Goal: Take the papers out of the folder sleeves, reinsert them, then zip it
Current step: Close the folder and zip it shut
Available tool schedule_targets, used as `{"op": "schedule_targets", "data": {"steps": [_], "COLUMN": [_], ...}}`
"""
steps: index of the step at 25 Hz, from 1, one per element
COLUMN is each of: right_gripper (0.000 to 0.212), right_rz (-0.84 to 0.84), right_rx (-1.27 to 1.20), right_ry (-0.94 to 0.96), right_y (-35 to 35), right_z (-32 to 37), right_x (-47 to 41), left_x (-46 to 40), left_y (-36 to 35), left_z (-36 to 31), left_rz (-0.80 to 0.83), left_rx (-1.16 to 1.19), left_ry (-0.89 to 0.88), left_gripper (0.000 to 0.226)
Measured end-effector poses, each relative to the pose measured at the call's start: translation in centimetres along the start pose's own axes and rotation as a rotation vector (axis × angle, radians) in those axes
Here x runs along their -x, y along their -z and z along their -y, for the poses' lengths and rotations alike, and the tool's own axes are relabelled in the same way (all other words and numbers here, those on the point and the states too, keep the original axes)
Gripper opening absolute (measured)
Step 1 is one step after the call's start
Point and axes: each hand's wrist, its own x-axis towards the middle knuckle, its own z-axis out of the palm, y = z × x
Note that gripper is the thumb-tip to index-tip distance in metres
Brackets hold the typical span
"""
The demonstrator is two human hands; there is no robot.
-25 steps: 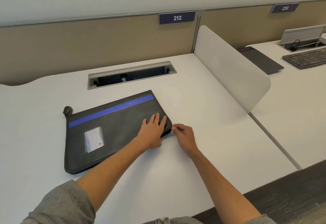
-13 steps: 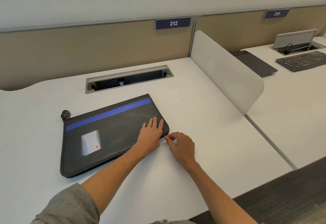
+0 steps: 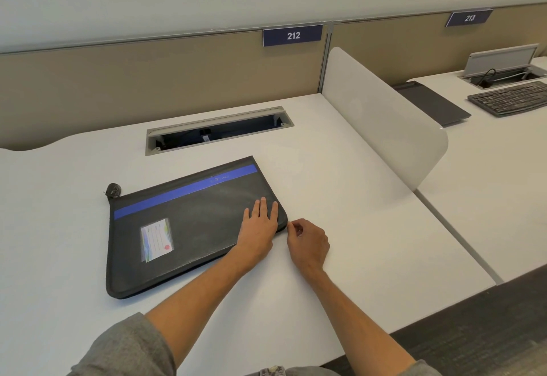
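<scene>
Left hand [image 3: 258, 227] fingers straight, pressing folder [image 3: 183, 224], right hand [image 3: 307, 242] fingers pinching its corner

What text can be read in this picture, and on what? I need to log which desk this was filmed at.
"212": white digits on the blue plate on top of the partition behind this desk.
"213": on the blue plate above the neighbouring desk.
Card in the folder's clear pocket: printed lines, too small to read.
Faint print on the folder's blue stripe: unreadable.
Keyboard keys: too small.
</scene>
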Motion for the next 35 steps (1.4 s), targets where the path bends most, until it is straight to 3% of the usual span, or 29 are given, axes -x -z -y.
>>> {"op": "schedule_targets", "data": {"steps": [4, 18, 26, 35], "right_gripper": [0.012, 0.010, 0.009, 0.012], "right_rz": [0.002, 0.050, 0.017, 0.030], "right_rx": [-0.018, -0.084, -0.054, -0.022], "right_ry": [-0.025, 0.280, 0.123, 0.073], "right_y": [0.0, 0.3, 0.2, 0.3], "right_z": [0.1, -1.2, -0.7, -0.5], "right_x": [-0.3, 0.7, 0.6, 0.4], "left_x": [0.2, -0.2, 0.3, 1.1], "left_y": [-0.3, 0.0, -0.6, -1.3], "left_z": [0.0, 0.5, 0.6, 0.5], "left_rz": [-0.017, -0.012, -0.043, -0.070], "left_rx": [0.012, 0.052, 0.049, 0.092], "left_ry": [-0.001, -0.001, -0.011, -0.022], "left_gripper": [0.082, 0.081, 0.081, 0.080]}}
